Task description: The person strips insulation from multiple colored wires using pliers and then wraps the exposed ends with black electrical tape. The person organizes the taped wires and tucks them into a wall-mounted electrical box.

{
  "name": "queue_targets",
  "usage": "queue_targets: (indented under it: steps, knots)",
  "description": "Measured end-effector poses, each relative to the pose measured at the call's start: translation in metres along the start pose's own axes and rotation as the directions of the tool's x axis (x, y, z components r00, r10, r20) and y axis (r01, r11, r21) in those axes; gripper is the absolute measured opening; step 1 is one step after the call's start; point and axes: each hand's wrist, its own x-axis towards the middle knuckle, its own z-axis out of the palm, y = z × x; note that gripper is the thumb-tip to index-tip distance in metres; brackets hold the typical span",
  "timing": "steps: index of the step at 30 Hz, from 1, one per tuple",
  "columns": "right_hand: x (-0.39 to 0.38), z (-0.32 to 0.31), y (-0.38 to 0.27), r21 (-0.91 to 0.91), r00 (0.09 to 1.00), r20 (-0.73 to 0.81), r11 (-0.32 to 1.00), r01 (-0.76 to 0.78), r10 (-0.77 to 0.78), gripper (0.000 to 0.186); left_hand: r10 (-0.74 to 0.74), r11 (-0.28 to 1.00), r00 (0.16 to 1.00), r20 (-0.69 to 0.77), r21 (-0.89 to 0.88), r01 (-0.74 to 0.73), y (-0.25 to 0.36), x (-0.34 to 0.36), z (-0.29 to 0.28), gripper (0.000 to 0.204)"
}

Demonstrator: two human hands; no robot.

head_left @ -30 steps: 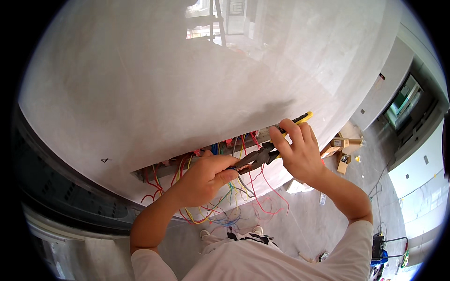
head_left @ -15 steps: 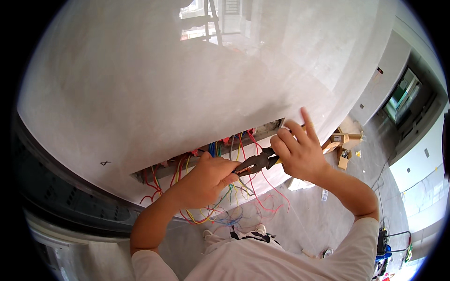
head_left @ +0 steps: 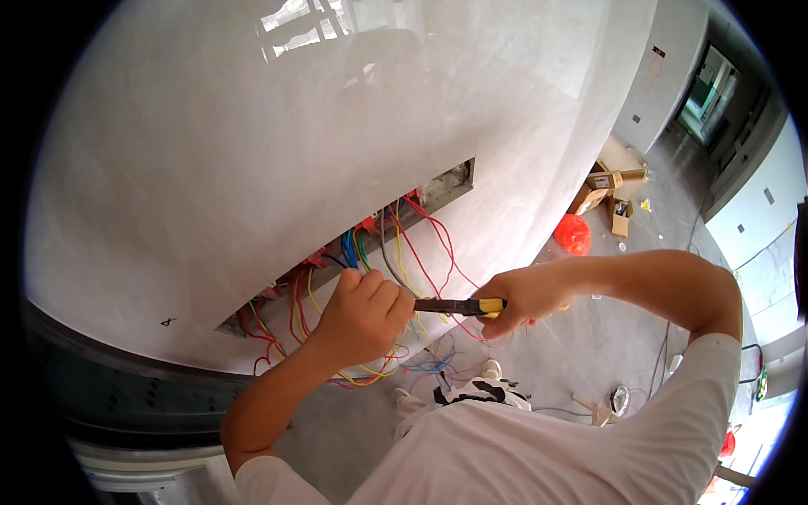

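My right hand is wrapped round a pair of pliers with dark jaws and yellow grips, held sideways. The jaw tips meet my left hand, whose fingers are closed round wires, their ends covered by the fist. Behind both hands a long slanted recess is cut into the pale wall. Out of it hang red wires, blue wires and yellow, green and grey ones. Some pass behind my left hand, and loose lengths dangle below it.
Glossy pale wall fills the left and middle. Cardboard boxes and a red bag lie on the floor at right. A round coil and cables lie nearer me. A dark glossy surface stands at lower left.
My right hand has turned the pliers over to lie level, and its raised fingers have closed round the grips. My left hand stays closed beside the jaws. The view has shifted.
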Motion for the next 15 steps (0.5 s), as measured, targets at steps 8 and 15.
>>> queue_targets:
  steps: [8, 15]
  knots:
    - [0.020, -0.017, 0.009, 0.265, 0.912, 0.400, 0.964, -0.021, -0.090, 0.025, 0.096, 0.992, 0.995, 0.014, 0.087, -0.096, -0.007, -0.007, 0.008, 0.015]
    - [-0.031, -0.009, -0.037, -0.479, 0.978, -0.180, 0.859, -0.180, 0.105, 0.038, -0.186, 0.965, 0.982, 0.046, -0.181, 0.191, 0.005, 0.005, -0.014, 0.023]
